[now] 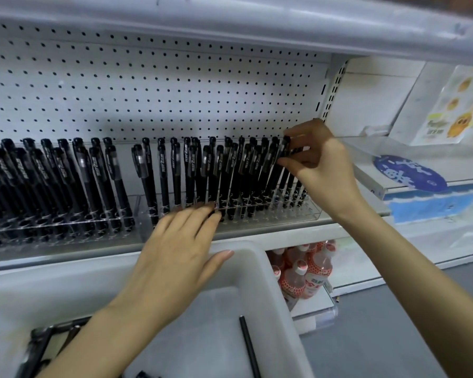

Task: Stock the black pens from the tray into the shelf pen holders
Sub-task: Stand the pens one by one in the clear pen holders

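Note:
Two clear pen holders stand on the white shelf, the left holder and the right holder, both packed with upright black pens. My right hand pinches the cap end of a black pen at the right end of the right holder. My left hand lies flat, fingers together, its tips touching the front of the right holder. Below sits a white tray with one black pen lying in it.
A white pegboard backs the shelf and another shelf overhangs above. Pink-capped bottles stand on a lower shelf at the right. A clear divider and a blue round label lie further right. A dark cart frame shows bottom left.

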`<act>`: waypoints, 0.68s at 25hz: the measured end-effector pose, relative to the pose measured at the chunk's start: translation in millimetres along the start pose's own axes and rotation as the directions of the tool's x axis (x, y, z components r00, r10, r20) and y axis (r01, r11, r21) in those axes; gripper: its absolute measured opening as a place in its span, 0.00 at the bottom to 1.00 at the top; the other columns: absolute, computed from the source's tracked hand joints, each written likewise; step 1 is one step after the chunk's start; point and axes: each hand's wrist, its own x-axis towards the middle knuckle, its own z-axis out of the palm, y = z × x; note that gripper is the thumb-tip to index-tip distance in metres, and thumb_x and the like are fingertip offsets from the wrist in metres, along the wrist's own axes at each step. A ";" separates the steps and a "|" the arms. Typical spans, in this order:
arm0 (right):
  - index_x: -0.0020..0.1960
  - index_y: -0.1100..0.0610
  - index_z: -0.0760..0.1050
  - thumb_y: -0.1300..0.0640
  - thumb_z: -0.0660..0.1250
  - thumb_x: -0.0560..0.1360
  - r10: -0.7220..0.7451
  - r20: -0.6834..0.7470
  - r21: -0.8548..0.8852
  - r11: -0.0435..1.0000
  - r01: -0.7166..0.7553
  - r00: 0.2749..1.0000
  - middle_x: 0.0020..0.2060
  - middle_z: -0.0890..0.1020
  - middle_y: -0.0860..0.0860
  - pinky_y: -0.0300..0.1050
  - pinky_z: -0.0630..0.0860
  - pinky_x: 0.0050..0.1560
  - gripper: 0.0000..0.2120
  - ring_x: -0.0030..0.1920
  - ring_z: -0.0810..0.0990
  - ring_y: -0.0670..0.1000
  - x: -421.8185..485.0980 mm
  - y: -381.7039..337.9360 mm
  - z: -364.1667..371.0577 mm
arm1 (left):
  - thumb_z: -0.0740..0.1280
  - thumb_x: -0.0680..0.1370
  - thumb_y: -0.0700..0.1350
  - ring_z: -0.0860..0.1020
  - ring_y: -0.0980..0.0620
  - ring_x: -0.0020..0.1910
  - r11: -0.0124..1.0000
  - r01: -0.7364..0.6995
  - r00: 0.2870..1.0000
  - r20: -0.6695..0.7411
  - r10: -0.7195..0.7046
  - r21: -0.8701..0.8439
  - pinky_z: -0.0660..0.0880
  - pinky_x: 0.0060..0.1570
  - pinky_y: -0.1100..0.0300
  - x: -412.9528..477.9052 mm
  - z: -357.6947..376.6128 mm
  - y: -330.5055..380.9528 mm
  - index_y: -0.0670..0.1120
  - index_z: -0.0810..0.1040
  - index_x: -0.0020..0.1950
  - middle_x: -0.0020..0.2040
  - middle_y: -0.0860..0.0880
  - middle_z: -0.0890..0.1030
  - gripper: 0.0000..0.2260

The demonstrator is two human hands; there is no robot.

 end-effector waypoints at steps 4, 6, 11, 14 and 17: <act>0.52 0.48 0.70 0.63 0.72 0.71 0.004 0.018 -0.022 1.000 -0.003 1.000 0.43 0.78 0.45 0.47 0.80 0.44 0.17 0.41 0.81 0.48 1.0 -1.7 0.0 | 0.53 0.77 0.59 0.75 0.46 0.56 1.000 0.003 1.000 0.000 -0.003 0.005 0.62 0.58 0.54 0.2 1.7 0.3 0.41 0.76 0.62 0.58 0.45 0.78 0.26; 0.51 0.47 0.69 0.64 0.71 0.72 0.013 0.016 -0.035 0.999 -0.012 1.000 0.43 0.78 0.45 0.44 0.78 0.41 0.17 0.40 0.81 0.47 1.6 -2.9 0.1 | 0.52 0.77 0.59 0.75 0.46 0.56 1.000 0.009 1.000 0.007 -0.009 0.003 0.62 0.59 0.54 0.3 1.7 0.2 0.41 0.76 0.62 0.58 0.45 0.78 0.27; 0.52 0.47 0.69 0.64 0.71 0.72 0.031 0.027 -0.092 0.995 -0.028 0.999 0.44 0.78 0.47 0.43 0.77 0.38 0.17 0.40 0.81 0.49 4.7 -4.2 0.1 | 0.53 0.77 0.59 0.75 0.46 0.56 1.000 0.008 1.000 0.008 -0.008 0.000 0.62 0.59 0.54 0.6 1.8 -0.5 0.41 0.76 0.62 0.58 0.45 0.78 0.26; 0.52 0.49 0.70 0.63 0.71 0.72 0.035 0.070 -0.139 0.990 -0.025 0.997 0.43 0.79 0.49 0.43 0.75 0.39 0.16 0.40 0.81 0.50 4.9 -2.9 1.2 | 0.53 0.77 0.59 0.75 0.46 0.57 1.000 0.003 1.000 0.006 -0.003 -0.001 0.62 0.59 0.54 0.4 2.3 -0.8 0.41 0.77 0.61 0.58 0.45 0.78 0.27; 0.54 0.52 0.71 0.63 0.71 0.72 0.045 0.065 -0.172 0.984 -0.033 0.997 0.44 0.80 0.51 0.45 0.78 0.41 0.15 0.41 0.82 0.50 2.0 -2.4 2.3 | 0.52 0.77 0.59 0.74 0.47 0.57 1.000 -0.004 1.000 -0.005 0.003 -0.002 0.64 0.59 0.54 0.3 2.2 -0.6 0.41 0.77 0.61 0.58 0.45 0.78 0.27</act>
